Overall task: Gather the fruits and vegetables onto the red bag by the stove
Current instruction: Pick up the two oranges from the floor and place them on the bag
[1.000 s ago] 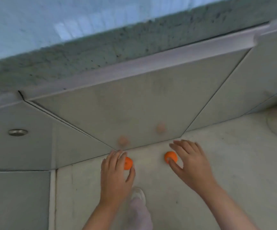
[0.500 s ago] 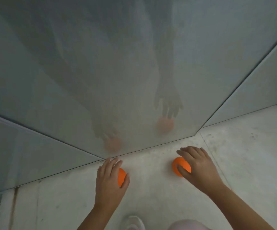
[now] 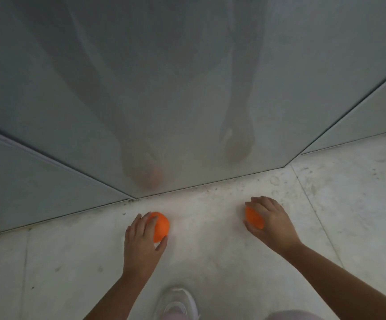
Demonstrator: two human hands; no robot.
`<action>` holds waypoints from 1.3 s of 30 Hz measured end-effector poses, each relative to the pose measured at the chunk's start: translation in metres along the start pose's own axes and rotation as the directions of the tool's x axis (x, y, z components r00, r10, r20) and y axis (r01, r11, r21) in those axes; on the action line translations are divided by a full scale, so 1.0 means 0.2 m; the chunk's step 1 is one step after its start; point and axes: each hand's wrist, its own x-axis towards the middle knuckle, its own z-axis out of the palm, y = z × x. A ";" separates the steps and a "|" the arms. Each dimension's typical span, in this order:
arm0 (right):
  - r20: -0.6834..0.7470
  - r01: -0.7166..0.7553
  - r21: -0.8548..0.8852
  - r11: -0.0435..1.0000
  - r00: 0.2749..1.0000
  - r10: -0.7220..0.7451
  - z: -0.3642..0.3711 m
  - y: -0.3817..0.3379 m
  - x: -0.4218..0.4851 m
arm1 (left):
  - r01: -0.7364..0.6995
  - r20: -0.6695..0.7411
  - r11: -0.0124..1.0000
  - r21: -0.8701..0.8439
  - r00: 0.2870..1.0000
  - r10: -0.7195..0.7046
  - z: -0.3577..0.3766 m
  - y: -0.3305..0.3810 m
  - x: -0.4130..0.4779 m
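Pale speckled stone floor meets glossy grey panels on the far side. The left hand curls its fingers round a round orange fruit, the right hand round a second orange fruit. Neither fruit shows a long axis.

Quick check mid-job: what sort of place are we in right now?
Probably floor level in a kitchen, though no appliance shows: pale, stained floor tiles, glossy grey cabinet fronts rising straight from them, and a white shoe at the bottom edge.

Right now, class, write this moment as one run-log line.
left hand grips left orange; right hand grips right orange; both near floor
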 end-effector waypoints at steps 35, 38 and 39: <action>-0.001 -0.205 0.243 0.948 0.977 0.211 -0.09 0.05 -0.08 | 0.210 -0.076 0.876 -0.434 0.961 -0.267 -0.08 0.22 -0.10; -0.061 -0.177 0.279 0.944 0.978 0.202 -0.20 0.00 -0.07 | 0.116 -0.082 0.863 -0.492 0.981 -0.179 -0.20 0.30 -0.13; -0.080 -0.168 0.283 0.944 0.977 0.198 -0.24 -0.02 -0.08 | 0.080 -0.071 0.865 -0.495 0.989 -0.132 -0.24 0.33 -0.14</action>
